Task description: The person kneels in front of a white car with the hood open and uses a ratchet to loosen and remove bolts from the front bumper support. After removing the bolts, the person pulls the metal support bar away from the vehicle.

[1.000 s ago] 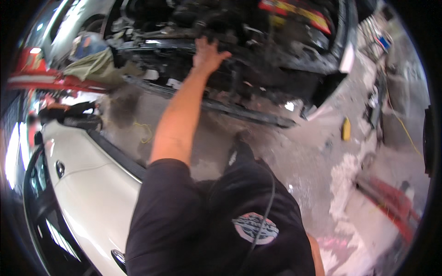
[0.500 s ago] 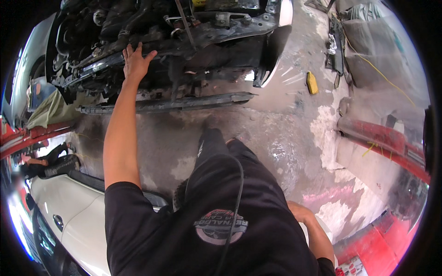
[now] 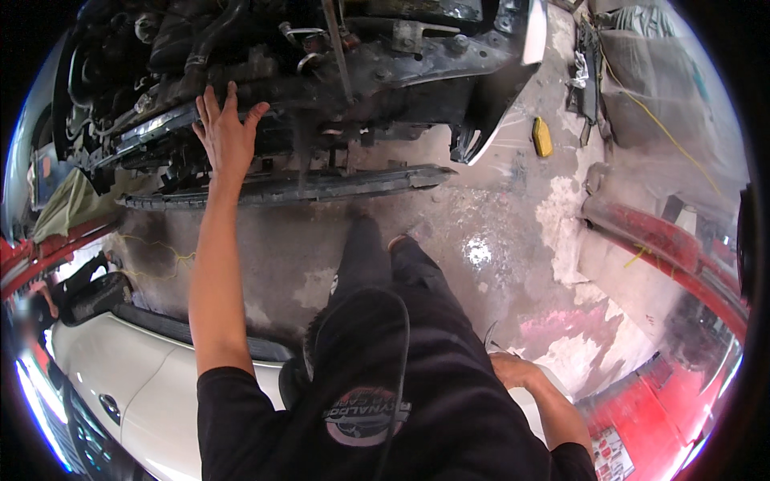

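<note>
My left hand point(image 3: 228, 143) reaches forward with its fingers spread. It is at the dark front crossmember point(image 3: 172, 120) of a car whose engine bay is exposed; whether the palm presses on it I cannot tell. By my right hip, my right hand point(image 3: 515, 371) is bent closed, its fingertips partly hidden. A thin, curved grey piece point(image 3: 491, 335) sticks out just beyond it, too small to name. Below the crossmember a long black bar point(image 3: 313, 186) runs across, near the floor. Hoses and engine parts point(image 3: 196, 56) lie beyond my left hand.
Behind me on the left stands a white car point(image 3: 144, 373). Red lift arms point(image 3: 666, 248) reach in from both sides. A yellow block-shaped object point(image 3: 543, 137) lies on the worn floor at the right. Plastic sheeting point(image 3: 658, 88) hangs beyond it. Another person point(image 3: 48, 297) is at far left.
The view has shifted closer to the engine bay. My left hand stays at the crossmember, fingers still spread. Beside my right hand, a thin curved piece has come into sight.
</note>
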### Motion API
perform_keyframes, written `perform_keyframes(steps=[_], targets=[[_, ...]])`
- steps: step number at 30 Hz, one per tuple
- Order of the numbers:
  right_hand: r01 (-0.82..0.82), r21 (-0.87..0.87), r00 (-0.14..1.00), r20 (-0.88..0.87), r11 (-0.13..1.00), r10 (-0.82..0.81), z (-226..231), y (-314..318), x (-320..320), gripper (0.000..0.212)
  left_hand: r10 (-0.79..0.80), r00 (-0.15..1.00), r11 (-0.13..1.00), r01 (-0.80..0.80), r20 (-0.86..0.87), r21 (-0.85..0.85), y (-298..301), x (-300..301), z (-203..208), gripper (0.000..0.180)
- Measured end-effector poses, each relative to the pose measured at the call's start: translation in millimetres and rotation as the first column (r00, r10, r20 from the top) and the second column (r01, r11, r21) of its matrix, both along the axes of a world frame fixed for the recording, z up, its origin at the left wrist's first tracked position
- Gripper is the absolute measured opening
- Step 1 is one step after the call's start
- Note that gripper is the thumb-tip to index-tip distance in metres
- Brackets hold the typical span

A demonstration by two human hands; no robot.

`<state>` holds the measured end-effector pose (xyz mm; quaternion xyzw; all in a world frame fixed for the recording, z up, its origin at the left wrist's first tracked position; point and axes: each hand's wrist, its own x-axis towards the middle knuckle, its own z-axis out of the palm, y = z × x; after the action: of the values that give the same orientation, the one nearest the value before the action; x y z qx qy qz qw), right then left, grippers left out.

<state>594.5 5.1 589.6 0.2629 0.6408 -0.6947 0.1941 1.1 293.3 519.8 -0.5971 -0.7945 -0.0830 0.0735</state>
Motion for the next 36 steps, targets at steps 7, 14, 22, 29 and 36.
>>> perform_keyframes(steps=[7,14,22,29,36], targets=[[-0.043,0.028,0.999,-0.001,0.999,0.043,5,22,-44,0.04,-0.065,0.998,0.993,0.065,-0.011,0.097,0,0,-4,0.08],[-0.175,-0.019,0.977,0.123,0.984,0.176,-12,20,-57,0.051,-0.087,0.996,0.986,0.084,0.012,0.144,1,-4,-5,0.08],[0.014,0.01,0.981,0.193,1.0,-0.016,-1,23,-71,0.048,-0.117,0.992,0.977,0.108,0.039,0.185,2,-6,-1,0.077],[0.089,0.09,0.987,0.127,0.992,-0.1,-5,4,-75,0.046,-0.142,0.99,0.967,0.139,-0.001,0.214,1,-11,-5,0.076],[0.152,0.01,0.957,0.249,0.988,-0.15,21,19,-106,0.057,-0.164,0.986,0.957,0.167,-0.032,0.238,1,-11,-6,0.075]])
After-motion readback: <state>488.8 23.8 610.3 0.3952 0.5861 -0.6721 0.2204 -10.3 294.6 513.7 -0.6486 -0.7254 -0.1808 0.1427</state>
